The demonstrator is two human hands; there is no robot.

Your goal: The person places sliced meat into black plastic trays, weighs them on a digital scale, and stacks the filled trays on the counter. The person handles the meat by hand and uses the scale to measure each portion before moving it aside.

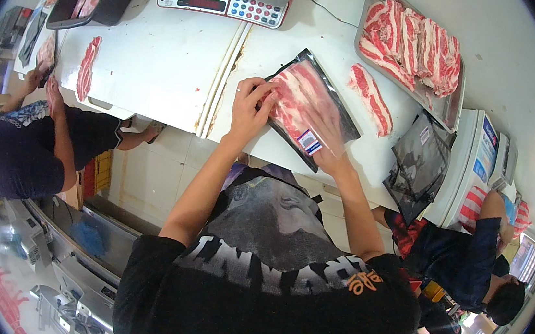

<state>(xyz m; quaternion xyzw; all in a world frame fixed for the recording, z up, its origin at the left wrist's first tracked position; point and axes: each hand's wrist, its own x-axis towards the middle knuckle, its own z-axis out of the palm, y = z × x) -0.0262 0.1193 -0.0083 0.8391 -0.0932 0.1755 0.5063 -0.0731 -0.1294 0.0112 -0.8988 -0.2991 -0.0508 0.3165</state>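
A flat vacuum pouch (298, 79) with a clear front and black back lies tilted on the white counter, with marbled meat slices inside. A small white label with a dark print sits near its lower edge. My left hand (252, 105) is closed at the pouch's left edge, fingers curled onto the plastic. Across the lower right of the pouch lies my right hand (328, 137), flat with fingers stretched out, smeared by motion. Just right of the pouch is a loose strip of meat (371, 99).
A metal tray (461, 89) of meat strips stands at the back right, above black pouches (419, 160). A scale (223, 2) and a black bin (118, 4) line the back. Another meat strip (87, 68) lies left. Co-workers stand left (28, 148) and right (460, 252).
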